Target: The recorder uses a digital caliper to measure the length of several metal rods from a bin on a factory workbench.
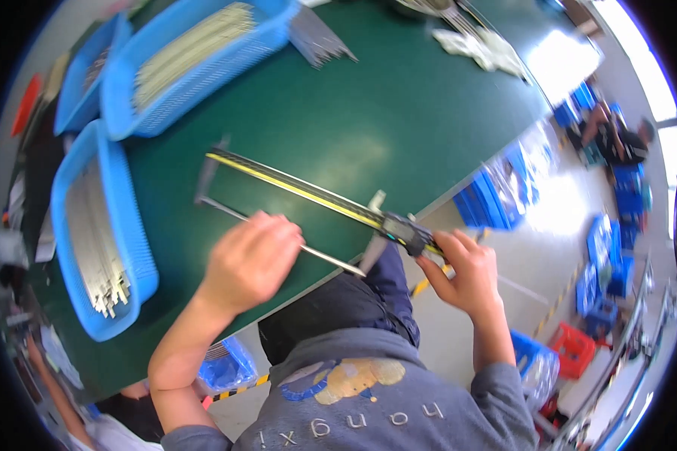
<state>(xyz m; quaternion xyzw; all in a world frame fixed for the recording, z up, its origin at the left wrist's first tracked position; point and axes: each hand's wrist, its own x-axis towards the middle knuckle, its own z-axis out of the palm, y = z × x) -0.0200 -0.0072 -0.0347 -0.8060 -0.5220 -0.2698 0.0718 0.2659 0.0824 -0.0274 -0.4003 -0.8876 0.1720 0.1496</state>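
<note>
A long digital caliper (301, 188) with a yellow-edged beam lies slantwise over the green table. My right hand (465, 269) grips its slider end near the display, past the table's edge. Between the caliper's jaws runs a thin metal rod (331, 260), its far end by the left jaw and its near end at the sliding jaw. My left hand (254, 259) is closed round the middle of this rod. Whether both jaws touch the rod's ends I cannot tell.
Blue baskets (149, 248) of metal strips stand on the left of the green table (384, 113). More strips (320, 37) and a white cloth (474, 51) lie at the back. Blue crates (483, 201) and a red stool (572, 350) are on the floor at right. Another person (617, 143) sits far right.
</note>
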